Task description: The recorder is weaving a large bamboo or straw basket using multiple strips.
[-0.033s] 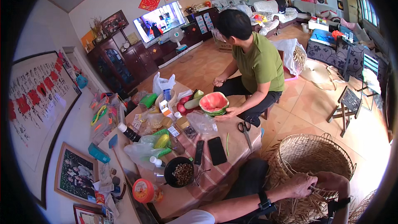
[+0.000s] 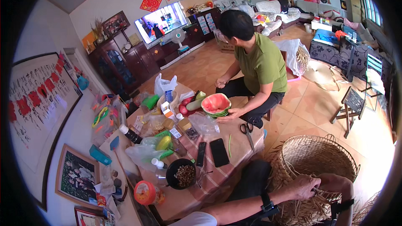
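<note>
A large woven straw basket (image 2: 289,159) stands before me at the lower right, open at the top, with small loops along its far rim and loose strands sticking out of its side. At its near rim my left hand (image 2: 305,186) is closed on a straw strand. My right hand (image 2: 334,183) meets it from the right, fingers bent in at the same spot; their tips are partly hidden. Loose strands (image 2: 320,200) hang just under both hands. A dark strap circles each of my wrists.
Left of the basket, a cluttered table holds scissors (image 2: 248,136), a phone (image 2: 219,152), a black bowl (image 2: 181,173) and a red-lidded jar (image 2: 147,192). Across it sits a person (image 2: 264,62) in a green shirt, one hand by a cut watermelon (image 2: 216,105). A folding stool (image 2: 349,108) stands beyond the basket.
</note>
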`<state>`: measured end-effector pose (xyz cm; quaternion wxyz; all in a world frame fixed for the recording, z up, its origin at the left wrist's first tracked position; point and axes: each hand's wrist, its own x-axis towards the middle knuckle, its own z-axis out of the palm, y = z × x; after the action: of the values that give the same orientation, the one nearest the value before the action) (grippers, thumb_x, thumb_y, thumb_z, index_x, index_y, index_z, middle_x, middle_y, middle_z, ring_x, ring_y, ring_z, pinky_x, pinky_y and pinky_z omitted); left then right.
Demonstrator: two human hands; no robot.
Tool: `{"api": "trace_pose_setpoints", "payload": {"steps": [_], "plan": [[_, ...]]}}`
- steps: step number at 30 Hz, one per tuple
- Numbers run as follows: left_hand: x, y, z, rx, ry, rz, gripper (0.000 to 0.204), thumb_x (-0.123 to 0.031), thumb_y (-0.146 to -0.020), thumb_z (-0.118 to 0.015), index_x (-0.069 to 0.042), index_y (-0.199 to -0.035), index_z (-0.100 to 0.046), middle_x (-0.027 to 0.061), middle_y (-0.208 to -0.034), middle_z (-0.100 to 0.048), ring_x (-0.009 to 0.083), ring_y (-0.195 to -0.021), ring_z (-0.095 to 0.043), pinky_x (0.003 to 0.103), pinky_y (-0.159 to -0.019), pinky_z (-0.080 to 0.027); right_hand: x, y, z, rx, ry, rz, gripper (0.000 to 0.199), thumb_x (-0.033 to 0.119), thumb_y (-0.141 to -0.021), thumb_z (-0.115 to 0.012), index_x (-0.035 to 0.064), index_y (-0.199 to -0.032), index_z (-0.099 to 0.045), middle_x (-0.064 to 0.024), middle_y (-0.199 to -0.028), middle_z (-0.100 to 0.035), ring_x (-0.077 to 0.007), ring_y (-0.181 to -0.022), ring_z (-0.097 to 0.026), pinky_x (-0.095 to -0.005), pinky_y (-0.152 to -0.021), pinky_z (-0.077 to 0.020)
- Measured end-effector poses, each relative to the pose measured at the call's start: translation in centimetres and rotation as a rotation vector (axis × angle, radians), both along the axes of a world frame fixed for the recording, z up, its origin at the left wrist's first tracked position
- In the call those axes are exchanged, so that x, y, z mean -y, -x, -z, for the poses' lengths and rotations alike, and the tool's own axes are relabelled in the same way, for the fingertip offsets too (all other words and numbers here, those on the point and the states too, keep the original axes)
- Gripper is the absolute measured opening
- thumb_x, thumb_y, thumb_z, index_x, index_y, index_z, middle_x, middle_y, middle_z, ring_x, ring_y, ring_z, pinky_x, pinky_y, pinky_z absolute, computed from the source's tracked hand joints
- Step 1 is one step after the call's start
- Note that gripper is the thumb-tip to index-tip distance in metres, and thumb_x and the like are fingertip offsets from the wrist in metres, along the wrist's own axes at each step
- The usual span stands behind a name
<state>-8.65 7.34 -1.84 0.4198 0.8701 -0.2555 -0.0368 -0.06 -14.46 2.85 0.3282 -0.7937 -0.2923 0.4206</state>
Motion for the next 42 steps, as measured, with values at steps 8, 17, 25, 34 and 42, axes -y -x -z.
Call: {"api": "trace_pose_setpoints", "payload": {"steps": [8,17,25,34,42], "plan": [[0.2,-0.1,0.8,0.048,0.003,-0.012,0.032,-0.017,-0.081,-0.075,-0.001,-0.104,-0.059,0.021,-0.072,-0.067,0.0416,-0.074,-0.071,0.052,-0.068,-0.054,0.2,-0.2,1.9,0.034,-0.128,0.075,0.041,0.01,-0.086,-0.085,0.0064,-0.125,-0.072,-0.0063,-0.105,-0.078,-0.0122,-0.096,-0.071,-0.0321,-0.087,-0.0576],[0.1,0.1,0.7,0.04,0.003,-0.022,0.036,-0.017,-0.08,-0.077,-0.002,-0.107,-0.059,0.0235,-0.072,-0.067,0.0438,-0.076,-0.071,0.054,-0.069,-0.054,0.5,0.9,1.8,0.316,-0.047,0.262,0.038,0.006,-0.072,-0.088,0.0074,-0.109,-0.081,-0.0088,-0.09,-0.079,-0.0156,-0.083,-0.074,-0.0322,-0.074,-0.0583],[0.2,-0.1,0.9,0.084,-0.022,-0.031,0.036,-0.017,-0.079,-0.078,-0.003,-0.106,-0.058,0.0242,-0.07,-0.065,0.0448,-0.075,-0.069,0.055,-0.069,-0.052,1.2,-1.6,5.7,1.095,-0.118,0.206,0.012,-0.002,-0.071,-0.071,-0.0001,-0.083,-0.073,-0.0191,-0.085,-0.063,-0.0395,-0.079,-0.066,-0.0468,-0.067,-0.0511],[0.1,0.0,0.6,0.068,0.069,-0.027,0.035,-0.012,-0.078,-0.079,-0.001,-0.1,-0.054,0.0214,-0.066,-0.061,0.0448,-0.072,-0.067,0.054,-0.066,-0.049,4.1,-6.3,6.5,1.554,0.11,0.567,0.012,0.006,-0.096,-0.062,-0.0005,-0.105,-0.058,-0.0197,-0.086,-0.062,-0.0412,-0.077,-0.063,-0.0506,-0.063,-0.0467],[0.0,-0.3,0.7,0.03,0.025,0.002,0.036,-0.014,-0.079,-0.081,-0.003,-0.103,-0.056,0.0189,-0.067,-0.063,0.0426,-0.072,-0.068,0.052,-0.065,-0.048,5.7,-7.1,0.0,0.762,-0.048,0.99,0.036,0.031,-0.099,-0.075,0.0078,-0.124,-0.062,-0.0016,-0.067,-0.047,-0.011,-0.056,-0.042,-0.0312,-0.051,-0.0369]]}}
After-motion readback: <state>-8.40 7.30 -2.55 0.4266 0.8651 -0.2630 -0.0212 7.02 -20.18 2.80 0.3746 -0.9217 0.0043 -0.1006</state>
